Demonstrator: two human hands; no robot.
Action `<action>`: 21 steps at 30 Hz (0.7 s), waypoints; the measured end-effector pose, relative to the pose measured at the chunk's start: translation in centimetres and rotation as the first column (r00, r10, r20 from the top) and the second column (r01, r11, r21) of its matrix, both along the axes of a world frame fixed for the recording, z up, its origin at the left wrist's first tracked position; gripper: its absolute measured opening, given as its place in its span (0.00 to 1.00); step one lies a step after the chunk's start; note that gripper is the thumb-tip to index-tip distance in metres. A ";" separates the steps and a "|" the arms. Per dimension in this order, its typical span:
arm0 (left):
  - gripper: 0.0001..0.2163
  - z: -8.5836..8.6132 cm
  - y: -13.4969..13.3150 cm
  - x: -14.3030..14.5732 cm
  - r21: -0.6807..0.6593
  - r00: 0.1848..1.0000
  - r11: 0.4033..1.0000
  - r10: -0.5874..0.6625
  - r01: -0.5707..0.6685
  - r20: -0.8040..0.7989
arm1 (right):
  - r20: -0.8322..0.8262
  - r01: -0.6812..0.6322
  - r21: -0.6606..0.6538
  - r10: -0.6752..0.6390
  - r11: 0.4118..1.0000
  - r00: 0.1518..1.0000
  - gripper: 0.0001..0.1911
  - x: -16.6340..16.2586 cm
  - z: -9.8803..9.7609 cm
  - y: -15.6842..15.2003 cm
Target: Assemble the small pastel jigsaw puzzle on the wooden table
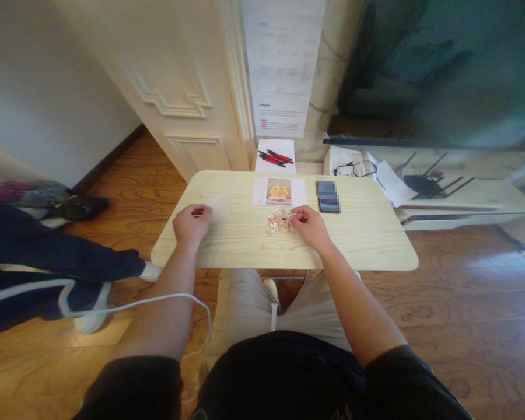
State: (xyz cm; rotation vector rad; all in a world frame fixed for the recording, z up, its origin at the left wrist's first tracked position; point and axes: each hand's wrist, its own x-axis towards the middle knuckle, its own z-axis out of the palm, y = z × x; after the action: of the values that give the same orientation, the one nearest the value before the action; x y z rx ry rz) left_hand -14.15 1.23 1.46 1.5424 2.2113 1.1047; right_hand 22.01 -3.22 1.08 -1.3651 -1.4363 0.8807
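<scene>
Between the left hand (193, 225) and the right hand (310, 227), nearer the right, a heap of small pieces (280, 223) lies on the table (236, 248).
The right fingers narrow to a pinch at the heap's edge, seemingly sorting through it; the left curls beside a translucent sheet (219, 209). Whether either holds anything, I can't tell from here. The next move looks to call for a light fingertip grip.
</scene>
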 end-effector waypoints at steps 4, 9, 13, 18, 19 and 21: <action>0.16 -0.1 0.1 0.1 0.025 0.996 0.999 0.035 -0.033 -0.084 | -0.003 -0.001 -0.006 0.001 1.000 1.000 0.14 0.1 0.1 0.0; 0.18 0.9 0.0 3.1 0.223 0.976 0.959 -0.136 0.172 -0.169 | -0.002 -0.003 0.000 0.003 1.000 1.000 0.14 0.0 0.2 0.0; 0.19 2.8 -0.6 7.0 0.336 0.904 0.839 -0.402 0.427 -0.145 | 0.003 -0.010 0.035 0.010 0.999 1.000 0.15 -0.4 0.5 0.0; 0.18 4.5 -1.9 10.5 0.411 0.828 0.735 -0.551 0.539 -0.101 | 0.021 -0.030 0.058 0.029 0.998 0.999 0.15 -1.4 0.9 0.0; 0.18 4.5 -2.1 11.0 0.414 0.814 0.722 -0.575 0.554 -0.086 | 0.024 -0.035 0.064 0.033 0.997 0.999 0.15 -1.6 1.0 0.0; 0.18 4.2 -2.6 12.0 0.419 0.788 0.706 -0.615 0.571 -0.036 | 0.033 -0.043 0.079 0.040 0.996 0.999 0.14 -1.9 0.8 0.0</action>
State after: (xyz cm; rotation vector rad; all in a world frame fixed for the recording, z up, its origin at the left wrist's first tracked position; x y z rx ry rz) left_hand -2.19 -1.35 5.63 2.0934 1.2641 1.4199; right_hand 20.13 -3.25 1.92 -1.2995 -1.5128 0.8229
